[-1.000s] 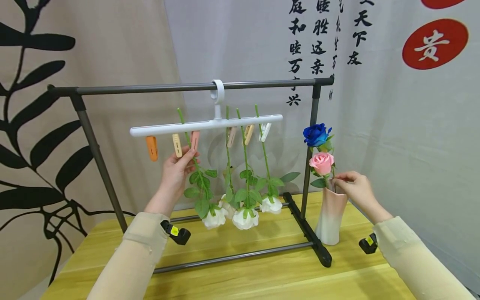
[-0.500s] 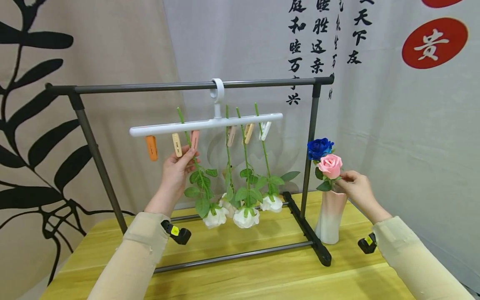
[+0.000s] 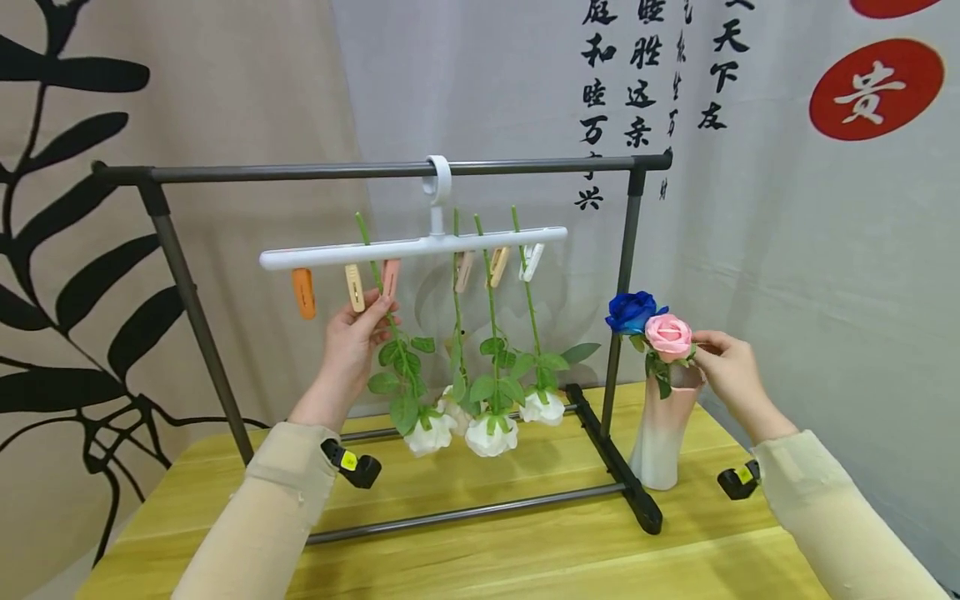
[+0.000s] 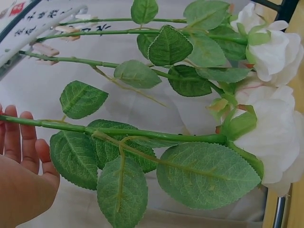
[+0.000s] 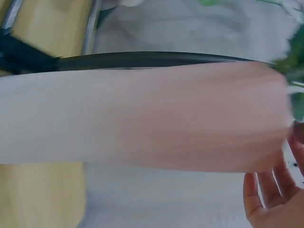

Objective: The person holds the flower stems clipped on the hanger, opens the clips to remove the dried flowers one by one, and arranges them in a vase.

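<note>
My left hand [image 3: 352, 337] pinches the green stem of an upside-down white rose [image 3: 429, 435], just below the pink clothespin [image 3: 390, 278] on a white hanger [image 3: 337, 254]. The left wrist view shows that stem crossing the fingers [image 4: 27, 142]. Several more white roses hang heads down from other clothespins, one being the front middle rose [image 3: 491, 436]. My right hand [image 3: 738, 379] pinches at the right side of a pink rose [image 3: 669, 337], whose exact grip point is hidden. Beside it leans a blue rose [image 3: 632, 313]. Both blooms stand over the mouth of a pink-and-white vase [image 3: 663, 442].
A dark metal rack [image 3: 300, 172] carries the hanger and stands on the wooden table [image 3: 465, 567]. An orange clothespin [image 3: 303, 293] and a cream clothespin [image 3: 354, 288] hold no stem. The rack's black foot [image 3: 637, 507] lies close to the vase. Printed cloth hangs behind.
The blue and pink roses have come down lower at the vase, the pink one also shifting right. My right hand has moved slightly right and up. The left hand keeps its place.
</note>
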Demonstrator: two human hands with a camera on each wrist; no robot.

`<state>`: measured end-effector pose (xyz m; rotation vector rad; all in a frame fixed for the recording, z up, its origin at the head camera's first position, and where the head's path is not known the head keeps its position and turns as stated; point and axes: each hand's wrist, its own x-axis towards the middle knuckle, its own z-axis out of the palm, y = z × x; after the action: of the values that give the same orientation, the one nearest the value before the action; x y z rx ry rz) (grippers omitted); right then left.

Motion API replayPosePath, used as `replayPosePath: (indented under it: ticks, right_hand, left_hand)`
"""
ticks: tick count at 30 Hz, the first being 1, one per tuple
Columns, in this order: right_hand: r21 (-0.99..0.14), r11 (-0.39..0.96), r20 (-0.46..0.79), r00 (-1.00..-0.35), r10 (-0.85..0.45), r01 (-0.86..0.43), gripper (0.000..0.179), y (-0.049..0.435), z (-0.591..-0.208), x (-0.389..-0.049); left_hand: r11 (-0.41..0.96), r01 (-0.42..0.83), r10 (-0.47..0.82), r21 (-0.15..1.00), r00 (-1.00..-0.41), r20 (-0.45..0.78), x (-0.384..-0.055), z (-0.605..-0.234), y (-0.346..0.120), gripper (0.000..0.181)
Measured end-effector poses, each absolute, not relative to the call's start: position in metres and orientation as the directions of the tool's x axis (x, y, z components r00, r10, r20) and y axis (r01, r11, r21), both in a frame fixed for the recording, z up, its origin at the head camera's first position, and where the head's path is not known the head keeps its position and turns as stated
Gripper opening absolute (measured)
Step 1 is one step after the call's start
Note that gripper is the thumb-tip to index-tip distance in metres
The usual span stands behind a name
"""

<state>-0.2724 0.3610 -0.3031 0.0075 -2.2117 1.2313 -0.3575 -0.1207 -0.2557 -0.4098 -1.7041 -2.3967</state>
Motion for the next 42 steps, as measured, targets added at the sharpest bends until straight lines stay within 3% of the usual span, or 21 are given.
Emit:
replayPosePath:
  ticks: [7,13,21,30,33,39,42]
  right_hand:
    - [-0.829,0.289,0.556,-0.763,0.33,-0.479,0.015,0.355,-0.261,-0.266]
    - [-0.705,0.122,0.684,-0.625,0.376,-0.699,0.018,0.328,-0.209,-0.248]
    - [-0.548,0.132,0.833,-0.524,0.178,-0.826,0.017,0.266,-0.175,-0.23]
    - [-0.442,0.017,0.895,-0.442,-0.059,-0.897,0.013,0.193,-0.199,-0.233]
    - [-0.496,-0.016,0.864,-0.491,-0.112,-0.868,0.014,0.171,-0.214,-0.242]
    - [-0.707,-0.082,0.7,-0.679,-0.22,-0.702,0.029,0.126,-0.229,-0.275]
    - [-0.778,-0.134,0.627,-0.741,-0.242,-0.614,0.034,0.106,-0.225,-0.293]
  left_hand:
    - [-0.308,0.312,0.019,0.899,-0.943,0.333,-0.356,-0.252,-0.125,0.02]
    - [-0.312,0.309,0.02,0.898,-0.943,0.332,-0.355,-0.253,-0.125,0.016]
    - [-0.334,0.327,-0.008,0.884,-0.939,0.344,-0.354,-0.255,-0.124,0.013]
    - [-0.358,0.345,-0.01,0.868,-0.931,0.366,-0.358,-0.255,-0.115,0.007]
    - [-0.341,0.351,-0.011,0.872,-0.929,0.37,-0.356,-0.255,-0.115,0.008]
    - [-0.306,0.364,-0.032,0.88,-0.928,0.372,-0.352,-0.255,-0.118,0.008]
    - [-0.306,0.371,-0.028,0.877,-0.924,0.381,-0.352,-0.254,-0.117,0.008]
